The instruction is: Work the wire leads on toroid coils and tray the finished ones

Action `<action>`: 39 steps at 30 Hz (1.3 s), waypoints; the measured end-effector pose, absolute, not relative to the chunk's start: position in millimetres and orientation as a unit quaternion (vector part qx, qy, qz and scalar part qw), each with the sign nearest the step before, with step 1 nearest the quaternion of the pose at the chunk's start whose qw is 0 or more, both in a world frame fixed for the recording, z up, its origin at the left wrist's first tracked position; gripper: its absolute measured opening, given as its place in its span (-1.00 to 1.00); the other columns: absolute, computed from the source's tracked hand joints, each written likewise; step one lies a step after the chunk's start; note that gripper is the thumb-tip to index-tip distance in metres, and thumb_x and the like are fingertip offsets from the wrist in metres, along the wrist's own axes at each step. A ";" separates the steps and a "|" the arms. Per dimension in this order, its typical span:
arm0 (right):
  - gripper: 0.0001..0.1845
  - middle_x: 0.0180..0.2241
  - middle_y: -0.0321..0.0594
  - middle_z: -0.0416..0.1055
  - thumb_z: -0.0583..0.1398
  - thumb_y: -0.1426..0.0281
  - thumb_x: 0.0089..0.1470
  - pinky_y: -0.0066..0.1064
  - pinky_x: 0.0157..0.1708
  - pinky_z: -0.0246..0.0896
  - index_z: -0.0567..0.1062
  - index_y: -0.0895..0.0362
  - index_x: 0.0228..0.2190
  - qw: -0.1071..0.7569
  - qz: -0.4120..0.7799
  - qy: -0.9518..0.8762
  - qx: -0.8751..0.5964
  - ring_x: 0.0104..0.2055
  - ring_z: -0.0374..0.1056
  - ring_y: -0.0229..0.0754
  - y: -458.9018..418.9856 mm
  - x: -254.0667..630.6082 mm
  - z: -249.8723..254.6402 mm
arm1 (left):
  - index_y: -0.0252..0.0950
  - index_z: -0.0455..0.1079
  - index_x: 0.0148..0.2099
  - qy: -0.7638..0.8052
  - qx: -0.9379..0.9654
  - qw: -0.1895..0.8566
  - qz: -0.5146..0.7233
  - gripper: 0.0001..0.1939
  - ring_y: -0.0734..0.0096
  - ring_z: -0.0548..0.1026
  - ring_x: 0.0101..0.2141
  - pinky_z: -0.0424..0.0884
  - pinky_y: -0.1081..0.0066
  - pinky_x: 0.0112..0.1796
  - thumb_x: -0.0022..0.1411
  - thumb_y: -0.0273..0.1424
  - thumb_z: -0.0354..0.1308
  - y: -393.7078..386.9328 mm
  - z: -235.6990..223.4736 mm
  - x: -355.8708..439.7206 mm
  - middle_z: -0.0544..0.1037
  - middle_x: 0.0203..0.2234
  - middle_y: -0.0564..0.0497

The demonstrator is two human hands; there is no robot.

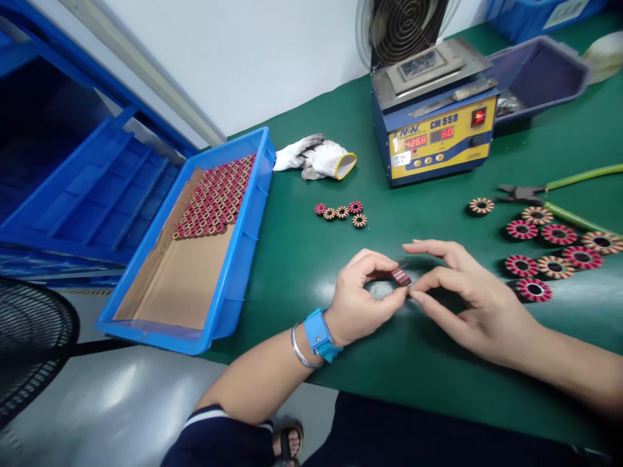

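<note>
My left hand (367, 292) pinches a small wound stator coil (401, 276) edge-on between thumb and fingers. Its red and dark windings show, and a thin wire sticks up from its top. Close against the coil's lower edge, the thumb and a finger of my right hand (460, 295) are pressed together; what they grip there is too small to make out. The right index finger stretches out above. To the right lie several loose stator coils (522, 229), some red-wound and some copper-coloured. A smaller group of coils (342, 212) rests farther back on the green table (302, 259).
A blue bin (238, 272) with cardboard and rows of coils stands left. White gloves (321, 157) lie behind. A lit CM 558 solder pot (433, 123) sits at the back, before a fan (409, 29) and beside a grey-purple bin (545, 78). Green-handled cutters (523, 193) lie right.
</note>
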State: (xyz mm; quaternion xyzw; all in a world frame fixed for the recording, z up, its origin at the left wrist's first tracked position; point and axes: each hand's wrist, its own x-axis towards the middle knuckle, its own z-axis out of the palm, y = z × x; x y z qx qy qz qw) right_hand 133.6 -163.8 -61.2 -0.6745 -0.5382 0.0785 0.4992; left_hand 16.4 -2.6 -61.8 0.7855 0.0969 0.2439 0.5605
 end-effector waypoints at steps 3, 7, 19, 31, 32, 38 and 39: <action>-0.91 0.21 -0.05 0.32 0.29 0.42 0.19 0.02 0.17 0.30 0.47 0.02 -0.28 0.518 0.080 -0.530 -0.667 0.26 0.30 0.13 -165.8 135.2 -60.0 | -0.33 0.48 -0.20 0.091 0.785 0.563 0.244 -0.78 0.39 0.56 -0.26 0.59 0.39 -0.21 0.11 -0.45 0.40 -2.4 -61.5 16.7 0.54 -0.28 -0.06; -0.76 0.19 -0.01 0.34 0.35 0.30 0.17 -0.02 0.13 0.35 0.49 0.01 -0.13 0.515 0.088 -0.493 -0.696 0.24 0.33 0.14 -162.5 138.6 -60.6 | -0.34 0.48 -0.19 0.078 0.773 0.580 0.244 -0.78 0.44 0.56 -0.27 0.60 0.42 -0.20 0.11 -0.47 0.40 -1.1 -63.3 16.8 0.52 -0.27 -0.04; -0.79 -0.16 -0.13 0.47 0.21 0.30 0.30 -0.12 -0.02 0.43 0.46 0.04 -0.41 0.546 0.122 -0.451 -0.696 0.03 0.49 0.01 -155.1 144.9 -66.9 | -0.34 0.49 -0.14 0.038 0.767 0.609 0.198 -0.76 0.45 0.58 -0.25 0.64 0.43 -0.14 0.12 -0.49 0.39 -0.5 -58.5 15.9 0.53 -0.24 -0.05; -0.84 -0.03 -0.13 0.51 0.24 0.23 0.28 -0.10 0.03 0.40 0.59 0.00 -0.29 0.536 0.184 -0.475 -0.674 0.04 0.48 0.01 -159.8 150.4 -65.8 | -0.34 0.47 -0.14 0.044 0.746 0.638 0.184 -0.75 0.44 0.58 -0.22 0.64 0.39 -0.10 0.11 -0.50 0.37 0.3 -60.8 15.5 0.50 -0.20 -0.05; -0.82 -0.03 -0.13 0.50 0.23 0.23 0.29 -0.10 0.02 0.40 0.58 0.01 -0.32 0.531 0.188 -0.479 -0.673 0.04 0.48 0.02 -159.9 149.7 -65.5 | -0.34 0.47 -0.14 0.042 0.745 0.640 0.185 -0.75 0.45 0.59 -0.22 0.64 0.39 -0.10 0.12 -0.50 0.37 0.1 -60.9 15.5 0.50 -0.20 -0.05; -0.77 -0.09 -0.12 0.51 0.22 0.21 0.30 -0.13 -0.02 0.41 0.56 0.01 -0.38 0.528 0.201 -0.476 -0.674 0.09 0.44 0.06 -158.5 147.8 -65.9 | -0.33 0.47 -0.15 0.044 0.746 0.638 0.184 -0.76 0.43 0.59 -0.22 0.65 0.37 -0.10 0.12 -0.48 0.37 -1.1 -62.4 15.2 0.51 -0.20 -0.06; -0.76 -0.11 -0.12 0.52 0.22 0.21 0.30 -0.12 -0.03 0.41 0.56 0.02 -0.39 0.528 0.200 -0.475 -0.675 0.10 0.44 0.07 -158.5 148.0 -66.1 | -0.33 0.47 -0.15 0.045 0.745 0.640 0.182 -0.76 0.42 0.59 -0.22 0.65 0.36 -0.09 0.11 -0.47 0.38 -1.1 -62.5 15.3 0.51 -0.20 -0.06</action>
